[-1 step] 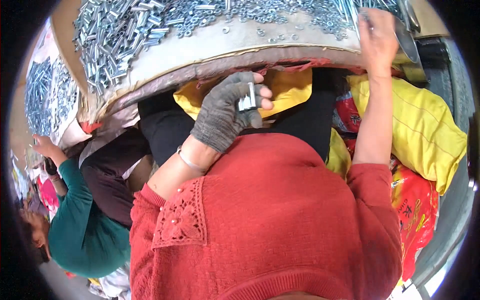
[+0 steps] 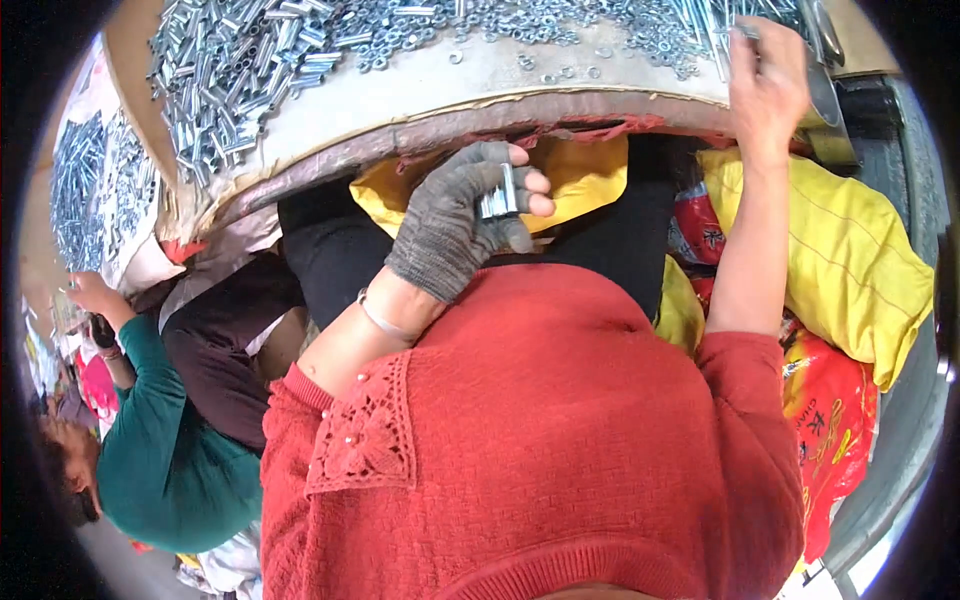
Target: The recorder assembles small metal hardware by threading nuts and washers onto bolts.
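Observation:
My left hand [image 2: 455,215] wears a grey fingerless glove and is held over my lap, closed around several short shiny metal sleeves [image 2: 502,195]. My bare right hand [image 2: 770,90] is at the far right of the table, among long thin bolts [image 2: 700,22]. Its fingers are curled in a pinch; a small piece of metal shows at the fingertips, too blurred to name. Beyond my hands lie a heap of metal sleeves [image 2: 235,90] on the left and a spread of small nuts [image 2: 540,25] in the middle.
A yellow cloth [image 2: 580,170] hangs below the table's edge [image 2: 420,125]. To my right are a yellow sack [image 2: 830,250] and a red printed bag [image 2: 830,410]. On the left, a co-worker in a green sleeve [image 2: 165,450] sits by another heap of metal parts [image 2: 85,190].
Both hands have shifted very slightly to the right. The sleeves remain in my left hand.

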Tool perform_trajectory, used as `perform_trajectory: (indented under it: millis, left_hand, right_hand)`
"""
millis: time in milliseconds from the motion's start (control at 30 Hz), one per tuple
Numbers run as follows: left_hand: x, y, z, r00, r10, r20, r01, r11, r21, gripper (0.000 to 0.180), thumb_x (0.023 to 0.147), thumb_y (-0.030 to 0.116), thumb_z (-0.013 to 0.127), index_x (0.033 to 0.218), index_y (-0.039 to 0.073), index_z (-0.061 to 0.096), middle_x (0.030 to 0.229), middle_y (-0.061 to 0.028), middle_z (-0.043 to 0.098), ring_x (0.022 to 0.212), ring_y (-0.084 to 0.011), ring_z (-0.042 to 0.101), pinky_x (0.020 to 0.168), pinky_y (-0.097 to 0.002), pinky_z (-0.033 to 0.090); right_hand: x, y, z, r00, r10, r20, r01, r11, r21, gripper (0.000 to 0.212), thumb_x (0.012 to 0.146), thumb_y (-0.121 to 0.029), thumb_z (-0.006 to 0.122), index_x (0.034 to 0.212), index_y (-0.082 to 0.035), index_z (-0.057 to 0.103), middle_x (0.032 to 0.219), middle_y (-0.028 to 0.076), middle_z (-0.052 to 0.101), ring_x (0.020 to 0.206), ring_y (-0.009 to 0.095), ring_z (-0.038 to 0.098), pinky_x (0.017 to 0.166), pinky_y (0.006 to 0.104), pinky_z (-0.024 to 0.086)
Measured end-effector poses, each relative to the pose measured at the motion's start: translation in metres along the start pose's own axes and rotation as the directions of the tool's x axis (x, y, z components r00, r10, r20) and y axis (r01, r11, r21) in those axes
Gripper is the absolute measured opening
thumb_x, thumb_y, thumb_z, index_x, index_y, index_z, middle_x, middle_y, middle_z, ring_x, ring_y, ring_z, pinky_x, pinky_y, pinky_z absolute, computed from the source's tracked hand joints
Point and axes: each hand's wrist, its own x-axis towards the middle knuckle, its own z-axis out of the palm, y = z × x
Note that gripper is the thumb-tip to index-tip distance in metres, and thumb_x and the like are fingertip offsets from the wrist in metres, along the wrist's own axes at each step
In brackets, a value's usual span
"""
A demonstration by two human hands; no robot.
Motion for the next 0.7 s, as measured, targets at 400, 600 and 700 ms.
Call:
perform_trajectory:
  millis: [400,600,700]
  left_hand:
    - [-0.004,0.0,-0.011,0.983,0.024,0.181,-0.006,0.995,-0.1,0.019,0.095,0.023,0.048,0.106,0.009,0.055,0.082,-0.0113,0.062,0.061,-0.0162,0.061,0.046,-0.0243,0.047]
    - [-0.009,0.002,0.004,0.961,0.088,0.26,-0.05,0.987,-0.152,0.023,0.095,0.023,0.049,0.113,0.009,0.054,0.07,-0.0047,0.052,0.044,-0.0073,0.04,0.044,-0.0195,0.031]
    - [-0.012,0.004,0.008,0.945,0.07,0.319,-0.036,0.993,-0.111,0.025,0.095,0.023,0.049,0.115,0.009,0.053,0.069,-0.0045,0.05,0.043,-0.0063,0.036,0.043,-0.0195,0.03]
  right_hand:
    - [-0.029,-0.088,-0.032,0.729,0.587,0.352,-0.498,0.102,0.861,0.013,0.094,-0.01,0.049,0.098,0.002,0.052,0.087,0.016,0.064,0.065,0.018,0.064,0.058,0.0292,0.056]
    - [-0.033,-0.105,-0.037,0.695,0.523,0.492,-0.432,-0.242,0.868,0.018,0.096,-0.014,0.045,0.101,0.002,0.048,0.083,0.02,0.062,0.062,0.024,0.063,0.057,0.0344,0.056]
    - [-0.034,-0.105,-0.036,0.658,0.499,0.564,-0.463,-0.323,0.826,0.019,0.096,-0.016,0.044,0.099,0.002,0.049,0.083,0.019,0.063,0.063,0.024,0.064,0.057,0.0355,0.057]
